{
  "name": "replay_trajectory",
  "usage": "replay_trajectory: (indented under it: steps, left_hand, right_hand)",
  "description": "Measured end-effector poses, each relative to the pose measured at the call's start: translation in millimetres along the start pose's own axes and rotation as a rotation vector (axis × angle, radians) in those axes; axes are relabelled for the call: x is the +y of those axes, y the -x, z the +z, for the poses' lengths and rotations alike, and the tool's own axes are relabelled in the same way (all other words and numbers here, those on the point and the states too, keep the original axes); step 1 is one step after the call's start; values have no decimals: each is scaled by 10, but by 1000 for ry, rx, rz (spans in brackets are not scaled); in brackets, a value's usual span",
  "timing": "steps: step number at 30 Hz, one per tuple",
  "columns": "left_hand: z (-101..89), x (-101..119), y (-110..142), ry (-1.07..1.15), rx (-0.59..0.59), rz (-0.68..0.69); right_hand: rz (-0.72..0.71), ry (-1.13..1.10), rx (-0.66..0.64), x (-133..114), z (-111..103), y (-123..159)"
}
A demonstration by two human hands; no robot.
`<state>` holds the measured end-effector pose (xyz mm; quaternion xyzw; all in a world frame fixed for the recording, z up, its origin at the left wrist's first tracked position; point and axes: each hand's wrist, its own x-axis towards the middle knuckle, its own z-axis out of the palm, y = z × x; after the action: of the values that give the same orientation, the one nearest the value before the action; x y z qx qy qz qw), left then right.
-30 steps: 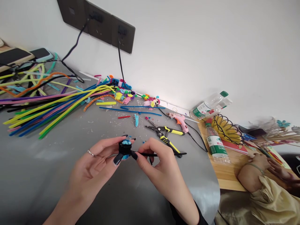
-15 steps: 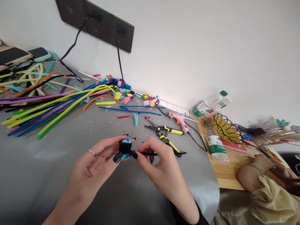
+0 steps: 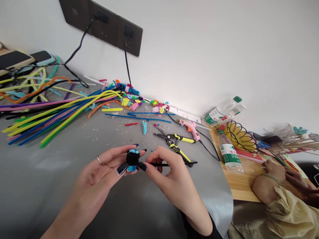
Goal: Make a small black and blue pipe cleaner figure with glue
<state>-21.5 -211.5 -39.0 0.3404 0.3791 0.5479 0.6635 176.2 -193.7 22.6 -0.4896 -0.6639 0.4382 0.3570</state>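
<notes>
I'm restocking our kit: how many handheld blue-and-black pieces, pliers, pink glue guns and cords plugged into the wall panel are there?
Handheld blue-and-black piece: 1
Pliers: 1
Pink glue gun: 1
Plugged-in wall cords: 2
Total: 5

"What writing did we make out?"

"We read Chinese characters on the wide green-and-white label (image 3: 229, 154) around the green-capped clear plastic bottle (image 3: 231, 152) on the light wooden table (image 3: 244, 184). In red, on the label's white part, we saw 农 with what looked like 夫 beside it; on the green band below, 饮用 stood in white."

"Did those lines run further?"

"They curved away with the label's side, so we couldn't tell the rest."

"And the second bottle?"

"On the tilted clear plastic bottle with a green cap (image 3: 221, 111), near the white wall (image 3: 194, 56), we noticed a similar label with red print, too small for us to read."
</notes>
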Motion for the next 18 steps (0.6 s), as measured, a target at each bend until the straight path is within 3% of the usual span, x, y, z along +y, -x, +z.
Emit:
replay_trajectory:
  steps: [9, 18]
  left_hand:
    - [-77, -47, -5, 88, -30, -46]
    - [174, 129, -36, 264, -20, -111]
  right_hand:
    - [60, -129, -99, -1, -67, 18]
    - [104, -227, -128, 68, -91, -5]
